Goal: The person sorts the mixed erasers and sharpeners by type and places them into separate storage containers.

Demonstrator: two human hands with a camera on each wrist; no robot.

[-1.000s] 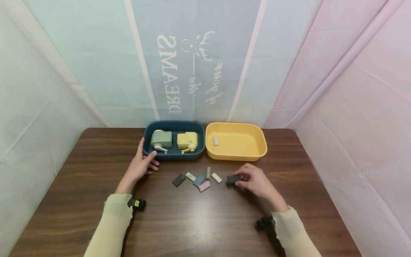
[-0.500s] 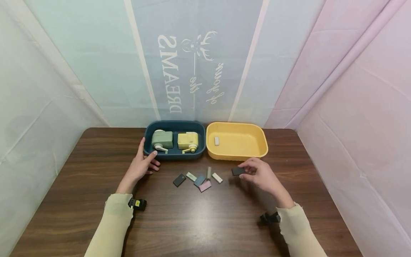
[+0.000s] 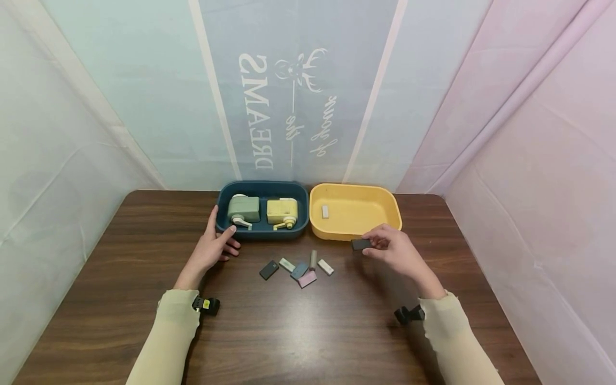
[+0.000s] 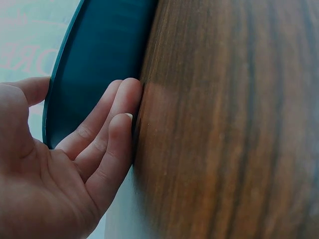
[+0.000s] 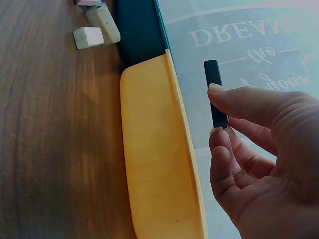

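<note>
The black block (image 3: 360, 245) is at the near wall of the yellow tray (image 3: 332, 235), overlapping its lower edge in the head view; whether the two touch, I cannot tell. Its long axis runs sideways, roughly along that wall, so the wall's rim separates it from the tray's floor. The right hand (image 3: 397, 251), the nearer one, pinches the block's right end between thumb and fingers, leaving its left end free. Inside the tray, a white block (image 3: 325, 212) lies near the left wall, with bare floor to its right. Leftward on the counter (image 3: 240, 342) lies a loose cluster of small blocks (image 3: 299, 271). Just beside the yellow tray stands the blue tray (image 3: 263, 235); the left hand (image 3: 212, 248) rests at its left corner, fingers spread against it, well apart from the black block.
</note>
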